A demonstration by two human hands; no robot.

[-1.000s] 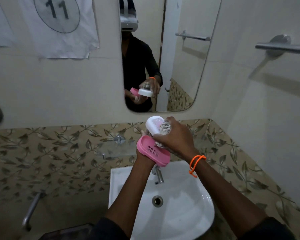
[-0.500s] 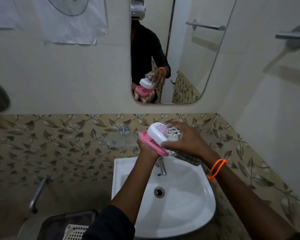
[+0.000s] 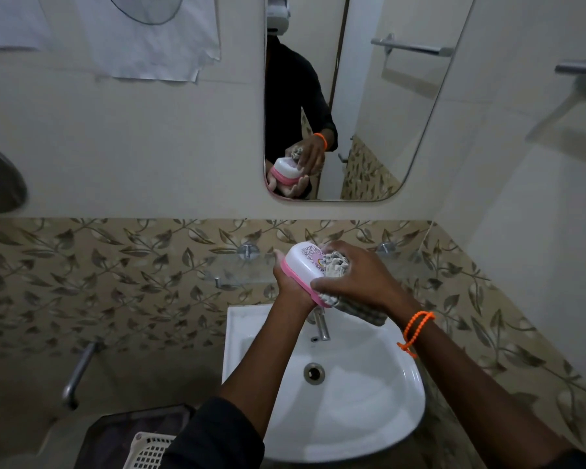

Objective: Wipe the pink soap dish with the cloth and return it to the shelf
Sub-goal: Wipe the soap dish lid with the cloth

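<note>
The pink soap dish [image 3: 304, 265] with its white lid closed on top is held above the sink, tilted. My left hand [image 3: 290, 287] cups it from below and the left. My right hand [image 3: 356, 277] presses a bunched grey patterned cloth [image 3: 335, 264] against the lid's right end, and the cloth's tail [image 3: 366, 314] hangs below that hand. A clear glass shelf [image 3: 241, 269] is fixed to the leaf-patterned wall just behind and left of the dish. The mirror [image 3: 403, 137] reflects both hands with the dish.
A white basin [image 3: 369, 394] with a chrome tap [image 3: 322, 326] lies under my hands. A towel bar [image 3: 579, 67] sticks out at the upper right. A metal handle [image 3: 78, 374] and a white basket [image 3: 148, 450] sit at the lower left.
The white lid, held apart from the pink base a second ago, now sits closed on it. Both hands with the dish and cloth have dropped lower and closer to the shelf.
</note>
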